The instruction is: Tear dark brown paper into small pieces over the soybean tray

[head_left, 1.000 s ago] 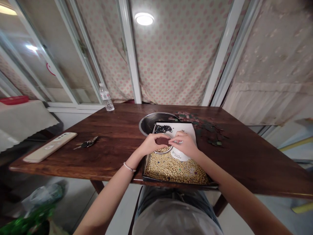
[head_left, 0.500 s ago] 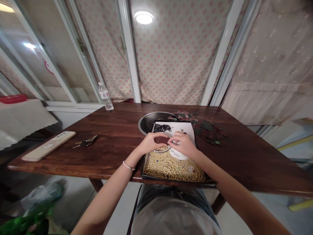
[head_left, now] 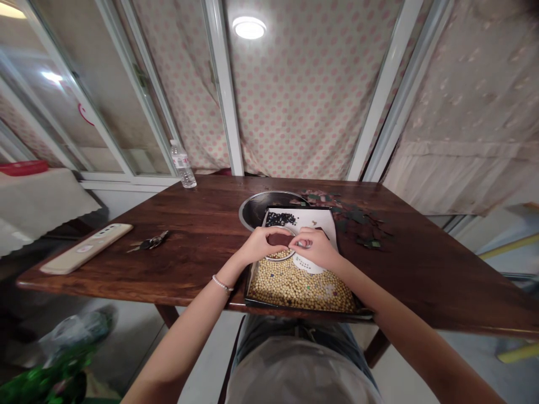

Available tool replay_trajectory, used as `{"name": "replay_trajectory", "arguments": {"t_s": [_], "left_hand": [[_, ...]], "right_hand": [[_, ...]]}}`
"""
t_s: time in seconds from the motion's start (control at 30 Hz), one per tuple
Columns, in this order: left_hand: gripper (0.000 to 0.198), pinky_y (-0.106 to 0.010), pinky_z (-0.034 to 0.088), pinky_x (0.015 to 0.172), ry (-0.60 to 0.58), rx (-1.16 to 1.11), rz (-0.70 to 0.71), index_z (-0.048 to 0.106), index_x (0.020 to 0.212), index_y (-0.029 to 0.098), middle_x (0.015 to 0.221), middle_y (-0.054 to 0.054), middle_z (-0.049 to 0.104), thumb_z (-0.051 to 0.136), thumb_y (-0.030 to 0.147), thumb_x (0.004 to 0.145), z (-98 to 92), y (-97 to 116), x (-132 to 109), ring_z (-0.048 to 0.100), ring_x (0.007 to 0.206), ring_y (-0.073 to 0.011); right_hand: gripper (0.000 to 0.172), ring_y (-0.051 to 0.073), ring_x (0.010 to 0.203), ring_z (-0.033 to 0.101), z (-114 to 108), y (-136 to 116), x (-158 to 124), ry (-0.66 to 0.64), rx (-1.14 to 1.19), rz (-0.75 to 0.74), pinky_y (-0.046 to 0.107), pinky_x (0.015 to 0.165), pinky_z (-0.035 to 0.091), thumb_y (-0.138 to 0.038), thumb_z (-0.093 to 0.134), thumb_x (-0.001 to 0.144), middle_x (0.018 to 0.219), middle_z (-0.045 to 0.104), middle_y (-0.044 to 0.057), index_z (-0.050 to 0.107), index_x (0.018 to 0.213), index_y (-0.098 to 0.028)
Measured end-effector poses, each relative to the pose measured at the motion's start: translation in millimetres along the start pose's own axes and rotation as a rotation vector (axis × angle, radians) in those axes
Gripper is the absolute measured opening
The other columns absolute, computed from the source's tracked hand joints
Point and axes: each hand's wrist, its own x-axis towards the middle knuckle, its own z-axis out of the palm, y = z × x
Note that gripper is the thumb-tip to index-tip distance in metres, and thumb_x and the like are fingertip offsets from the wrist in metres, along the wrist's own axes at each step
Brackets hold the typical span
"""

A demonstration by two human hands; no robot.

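1. You pinch a dark brown lump [head_left: 277, 240] between your hands, above the tray and near its far side. Its long axis lies roughly level, running from your left hand toward your right, with the right end hidden by your fingers.
2. Your left hand [head_left: 260, 246] curls closely around the lump's left end, its fingers narrowed on it. Your right hand [head_left: 315, 248] sits just beside it, its fingers bunched narrowly; you cannot tell whether they grip the lump or only touch it.
3. Just below the lump, a round white rim [head_left: 281, 257] encloses some soybeans. A white printed dish [head_left: 310, 268] lies partly under your right hand.
4. The black-edged tray [head_left: 249, 286] holds a thick layer of soybeans [head_left: 298, 286], flecked with a few darker beans.
5. Beyond your hands, black beans [head_left: 279, 219] lie on a white sheet [head_left: 324, 224], and a steel bowl [head_left: 252, 213] sits partly under the tray.
6. On the wooden table [head_left: 202, 264], dark scraps [head_left: 357, 219] lie to the right. To the left are keys [head_left: 151, 242] and a cream remote control [head_left: 86, 249], with a plastic water bottle [head_left: 182, 167] at the far edge.
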Motion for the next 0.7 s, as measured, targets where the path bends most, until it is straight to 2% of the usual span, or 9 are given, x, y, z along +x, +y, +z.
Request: {"name": "replay_trajectory", "arguments": {"t_s": [0.07, 0.13, 0.2, 0.27, 0.33, 0.43, 0.53, 0.7], "left_hand": [[0.034, -0.037, 0.048, 0.088, 0.007, -0.004, 0.005, 0.066, 0.1, 0.017, 0.101, -0.007, 0.07, 0.071, 0.031, 0.069, 0.3, 0.5, 0.0, 0.064, 0.094, -0.02], [0.034, -0.037, 0.047, 0.09, 0.065, 0.001, 0.004, 0.066, 0.101, 0.017, 0.102, -0.008, 0.069, 0.071, 0.031, 0.07, 0.8, -0.1, 0.6, 0.063, 0.095, -0.0199], [0.035, -0.038, 0.046, 0.092, 0.184, 0.014, -0.008, 0.065, 0.103, 0.016, 0.103, -0.008, 0.069, 0.07, 0.03, 0.071, 1.5, -2.0, 1.9, 0.063, 0.097, -0.02], [0.036, -0.038, 0.047, 0.091, 0.32, 0.029, -0.025, 0.064, 0.103, 0.016, 0.104, -0.009, 0.068, 0.07, 0.03, 0.071, 2.2, -4.7, 3.5, 0.063, 0.096, -0.0201], [0.035, -0.038, 0.049, 0.088, 0.418, 0.047, -0.031, 0.064, 0.102, 0.015, 0.102, -0.008, 0.069, 0.07, 0.03, 0.071, 2.9, -7.0, 4.9, 0.064, 0.094, -0.0201], [0.032, -0.037, 0.051, 0.086, 0.483, 0.071, -0.026, 0.065, 0.099, 0.016, 0.099, -0.007, 0.07, 0.071, 0.028, 0.07, 3.7, -8.6, 6.0, 0.065, 0.091, -0.0196], [0.031, -0.037, 0.051, 0.086, 0.502, 0.077, -0.022, 0.065, 0.098, 0.017, 0.099, -0.007, 0.07, 0.071, 0.027, 0.069, 4.0, -8.7, 6.0, 0.065, 0.091, -0.0194], [0.031, -0.036, 0.051, 0.084, 0.5, 0.096, -0.035, 0.065, 0.098, 0.017, 0.098, -0.006, 0.07, 0.071, 0.027, 0.07, 3.2, -7.7, 4.8, 0.065, 0.09, -0.0193]], "right_hand": [[0.01, 0.011, 0.057, 0.046, -1.8, -1.5, -0.2, 0.026, 0.001, -0.018, 0.023, 0.055, 0.036, -0.018, 0.061, 0.075, 0.058, 0.045, -0.002, 0.068, 0.068, -0.02], [0.01, 0.012, 0.059, 0.046, -5.1, -3.3, -0.2, 0.147, -0.015, 0.009, 0.024, 0.056, 0.036, -0.019, 0.06, 0.076, 0.06, 0.046, -0.002, 0.068, 0.069, -0.019], [0.01, 0.012, 0.058, 0.046, -8.4, -4.7, -0.3, 0.242, -0.023, 0.049, 0.024, 0.055, 0.036, -0.022, 0.061, 0.076, 0.06, 0.045, -0.002, 0.068, 0.07, -0.019], [0.01, 0.012, 0.056, 0.044, -9.7, -5.0, -0.6, 0.249, -0.015, 0.063, 0.024, 0.054, 0.035, -0.023, 0.061, 0.076, 0.059, 0.044, -0.002, 0.068, 0.07, -0.019], [0.01, 0.011, 0.055, 0.043, -8.6, -4.3, -0.8, 0.19, 0.007, 0.038, 0.024, 0.054, 0.034, -0.024, 0.062, 0.076, 0.057, 0.044, -0.002, 0.068, 0.07, -0.019], [0.008, 0.011, 0.055, 0.044, -5.5, -3.3, -1.2, 0.073, 0.029, -0.017, 0.023, 0.055, 0.035, -0.023, 0.063, 0.076, 0.057, 0.046, -0.002, 0.069, 0.073, -0.019], [0.008, 0.01, 0.054, 0.043, -5.8, -6.5, -3.8, -0.054, 0.035, -0.03, 0.023, 0.055, 0.035, -0.023, 0.064, 0.075, 0.056, 0.048, -0.002, 0.07, 0.076, -0.019], [0.013, 0.008, 0.046, 0.037, -12.3, -19.0, -11.9, -0.341, -0.011, -0.065, 0.022, 0.05, 0.029, -0.026, 0.061, 0.077, 0.047, 0.049, -0.005, 0.072, 0.073, -0.021]]}}
